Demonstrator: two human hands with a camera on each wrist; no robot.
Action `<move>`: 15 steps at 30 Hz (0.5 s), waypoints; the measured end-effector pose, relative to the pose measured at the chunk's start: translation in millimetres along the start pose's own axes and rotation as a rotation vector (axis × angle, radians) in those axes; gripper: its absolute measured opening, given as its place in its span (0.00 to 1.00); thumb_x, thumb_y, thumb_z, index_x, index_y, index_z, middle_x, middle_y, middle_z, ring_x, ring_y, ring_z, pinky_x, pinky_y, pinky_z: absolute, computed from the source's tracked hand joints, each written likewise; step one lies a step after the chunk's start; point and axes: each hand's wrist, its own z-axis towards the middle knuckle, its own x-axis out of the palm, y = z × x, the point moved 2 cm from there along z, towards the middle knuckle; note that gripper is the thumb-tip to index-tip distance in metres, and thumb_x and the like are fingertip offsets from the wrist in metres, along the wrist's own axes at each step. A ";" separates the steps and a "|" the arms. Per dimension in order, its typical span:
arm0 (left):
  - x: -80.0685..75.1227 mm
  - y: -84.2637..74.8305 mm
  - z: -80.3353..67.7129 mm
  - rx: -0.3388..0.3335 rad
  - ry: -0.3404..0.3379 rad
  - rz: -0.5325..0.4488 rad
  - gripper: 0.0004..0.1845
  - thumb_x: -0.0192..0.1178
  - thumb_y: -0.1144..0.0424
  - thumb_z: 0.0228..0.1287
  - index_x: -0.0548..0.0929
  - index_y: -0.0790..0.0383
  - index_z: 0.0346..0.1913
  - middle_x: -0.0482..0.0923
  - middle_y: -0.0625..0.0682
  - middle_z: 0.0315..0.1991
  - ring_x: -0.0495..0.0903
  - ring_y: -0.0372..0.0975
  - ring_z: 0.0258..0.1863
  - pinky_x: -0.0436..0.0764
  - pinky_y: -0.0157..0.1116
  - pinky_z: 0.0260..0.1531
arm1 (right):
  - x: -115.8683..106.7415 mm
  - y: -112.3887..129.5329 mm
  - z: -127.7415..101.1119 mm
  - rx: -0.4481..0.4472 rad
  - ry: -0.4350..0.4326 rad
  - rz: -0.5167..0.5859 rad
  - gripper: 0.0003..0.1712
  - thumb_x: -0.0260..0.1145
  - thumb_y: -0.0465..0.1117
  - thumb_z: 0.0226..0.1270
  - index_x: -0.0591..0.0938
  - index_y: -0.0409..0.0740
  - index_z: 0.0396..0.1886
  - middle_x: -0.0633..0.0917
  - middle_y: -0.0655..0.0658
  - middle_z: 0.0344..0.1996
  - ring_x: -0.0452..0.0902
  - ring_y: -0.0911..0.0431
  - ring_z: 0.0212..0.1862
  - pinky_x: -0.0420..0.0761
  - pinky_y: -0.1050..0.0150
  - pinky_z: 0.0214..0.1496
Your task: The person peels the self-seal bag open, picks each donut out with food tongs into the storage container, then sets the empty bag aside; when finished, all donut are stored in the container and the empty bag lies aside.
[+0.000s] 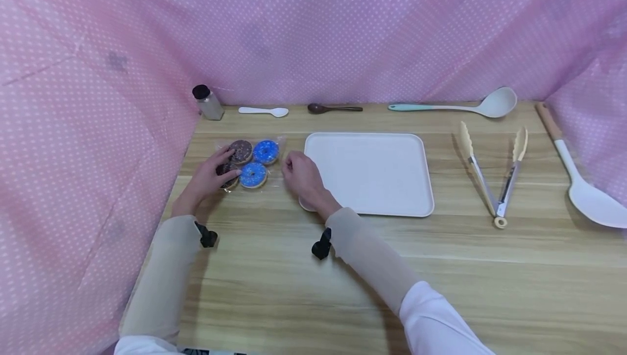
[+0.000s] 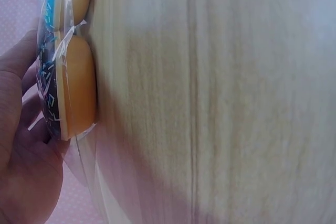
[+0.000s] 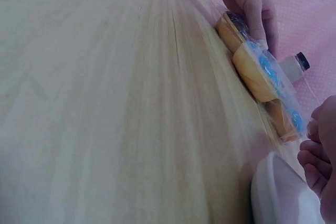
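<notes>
A clear plastic bag of toy doughnuts (image 1: 253,175) lies at the left of the table, two with brown icing and two with blue, all sprinkled. My left hand (image 1: 203,179) holds the brown end, thumb and fingers spread over the icing. In the left wrist view, a brown-iced doughnut (image 2: 79,87) shows its tan side under the film, beside my left hand (image 2: 29,145). My right hand (image 1: 302,178), fingers curled, pinches the bag's right edge by the white tray (image 1: 367,175). The right wrist view shows its fingers (image 3: 315,163) at the film; the exact pinch is partly hidden.
Along the back lie a black-capped shaker (image 1: 209,105), a white spoon (image 1: 264,111), a dark spoon (image 1: 333,109) and a ladle (image 1: 497,103). Opened tongs (image 1: 509,181) and a large white spoon with a wooden handle (image 1: 595,202) are at right. Pink dotted cloth (image 1: 318,34) surrounds the table.
</notes>
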 end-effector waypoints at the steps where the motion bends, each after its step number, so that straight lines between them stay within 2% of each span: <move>1: -0.1 0.0 0.1 0.000 0.002 0.002 0.38 0.59 0.48 0.66 0.58 0.57 0.74 0.48 0.57 0.76 0.49 0.58 0.74 0.53 0.59 0.69 | -0.3 0.4 0.1 0.005 0.007 0.007 0.04 0.57 0.40 0.65 0.77 0.48 0.31 0.79 0.51 0.31 0.74 0.59 0.36 0.78 0.66 0.40; 4: -1.1 -0.2 -0.6 -0.004 0.009 0.004 0.38 0.59 0.48 0.66 0.58 0.57 0.74 0.47 0.58 0.76 0.48 0.59 0.73 0.52 0.61 0.69 | -0.8 3.7 1.5 0.027 0.032 0.019 0.06 0.59 0.45 0.66 0.77 0.48 0.35 0.78 0.51 0.32 0.74 0.58 0.36 0.77 0.66 0.40; 8: -2.6 -0.8 -2.2 -0.012 0.012 0.004 0.39 0.58 0.48 0.66 0.57 0.57 0.74 0.46 0.57 0.77 0.48 0.59 0.73 0.51 0.61 0.69 | 0.2 10.1 7.5 0.050 0.055 0.001 0.15 0.60 0.52 0.67 0.78 0.47 0.42 0.79 0.50 0.36 0.74 0.58 0.37 0.78 0.65 0.41; 12: -1.6 -0.1 -1.4 -0.002 0.002 0.010 0.38 0.59 0.48 0.66 0.58 0.58 0.74 0.47 0.57 0.76 0.49 0.59 0.73 0.52 0.60 0.70 | 3.4 13.3 15.8 0.043 0.067 -0.024 0.14 0.59 0.51 0.68 0.77 0.47 0.44 0.81 0.50 0.40 0.75 0.58 0.39 0.79 0.64 0.42; 15: 0.1 0.1 -0.4 0.021 -0.002 0.018 0.39 0.59 0.48 0.66 0.58 0.59 0.73 0.48 0.58 0.76 0.49 0.60 0.73 0.53 0.60 0.69 | 5.6 12.9 20.8 0.047 0.089 -0.043 0.10 0.58 0.49 0.69 0.76 0.48 0.43 0.80 0.50 0.38 0.74 0.58 0.38 0.78 0.65 0.40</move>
